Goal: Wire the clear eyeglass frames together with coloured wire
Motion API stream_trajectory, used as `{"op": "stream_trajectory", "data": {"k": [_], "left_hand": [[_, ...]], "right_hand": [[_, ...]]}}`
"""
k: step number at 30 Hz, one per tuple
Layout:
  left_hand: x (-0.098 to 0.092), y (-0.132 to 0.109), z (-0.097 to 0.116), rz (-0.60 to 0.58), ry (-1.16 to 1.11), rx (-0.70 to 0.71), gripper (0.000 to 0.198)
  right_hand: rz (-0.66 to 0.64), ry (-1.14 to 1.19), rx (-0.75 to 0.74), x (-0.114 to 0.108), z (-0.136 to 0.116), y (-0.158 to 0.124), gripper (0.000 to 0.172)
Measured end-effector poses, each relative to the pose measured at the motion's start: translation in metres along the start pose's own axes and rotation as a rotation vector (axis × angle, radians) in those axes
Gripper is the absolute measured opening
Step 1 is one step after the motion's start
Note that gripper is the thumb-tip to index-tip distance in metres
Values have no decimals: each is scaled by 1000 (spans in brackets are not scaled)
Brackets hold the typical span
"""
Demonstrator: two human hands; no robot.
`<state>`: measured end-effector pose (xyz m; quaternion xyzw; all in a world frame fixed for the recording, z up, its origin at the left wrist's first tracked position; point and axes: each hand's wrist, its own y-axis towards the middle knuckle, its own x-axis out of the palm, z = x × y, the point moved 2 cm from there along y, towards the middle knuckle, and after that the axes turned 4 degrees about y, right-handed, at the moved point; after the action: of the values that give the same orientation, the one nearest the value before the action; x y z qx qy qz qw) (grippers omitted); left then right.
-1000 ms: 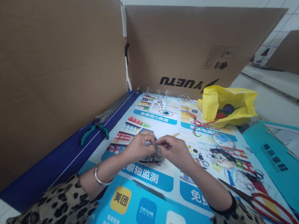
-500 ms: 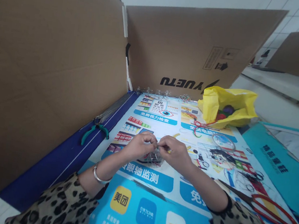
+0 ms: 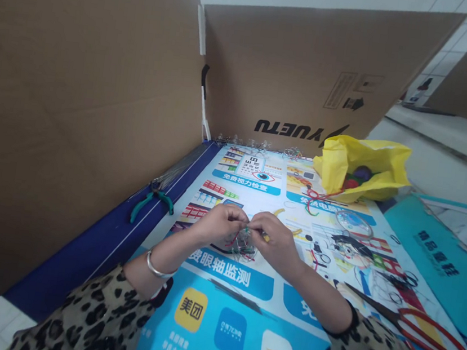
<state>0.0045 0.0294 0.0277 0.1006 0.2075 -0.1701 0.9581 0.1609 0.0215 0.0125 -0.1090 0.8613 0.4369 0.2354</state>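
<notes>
Over the middle of the printed sheet, my left hand [image 3: 222, 225] and my right hand [image 3: 275, 240] meet with fingertips pinched closely together. Just beneath the fingertips hangs a small wire piece [image 3: 243, 249], silvery, with bits of red and green cord or wire on it. Both hands pinch at its top, where a greenish bit shows; its exact shape is too small and partly hidden to make out. A silver bangle [image 3: 158, 268] circles my left wrist.
Green-handled pliers [image 3: 153, 202] lie at left beside thin metal rods [image 3: 179, 165]. Large red-handled scissors [image 3: 403, 318] and small black scissors [image 3: 403, 279] lie at right. A yellow bag [image 3: 337, 165] holds balls of yarn. Cardboard walls [image 3: 271, 72] enclose the back and left.
The view has shifted slightly. My hands stay pinched together at the wire piece, and more of its red and green shows below the fingers now.
</notes>
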Motion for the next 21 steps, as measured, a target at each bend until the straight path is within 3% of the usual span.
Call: {"op": "stream_trajectory", "data": {"k": [5, 14, 21], "left_hand": [[-2, 1, -7, -78, -56, -17, 10], [-3, 0, -1, -11, 203, 165, 12], [-3, 0, -4, 38, 220, 120, 10]], "right_hand": [[13, 25, 9, -1, -4, 3, 18], [7, 154, 161, -1, -1, 4, 14], [-6, 286, 305, -4, 0, 2, 11]]}}
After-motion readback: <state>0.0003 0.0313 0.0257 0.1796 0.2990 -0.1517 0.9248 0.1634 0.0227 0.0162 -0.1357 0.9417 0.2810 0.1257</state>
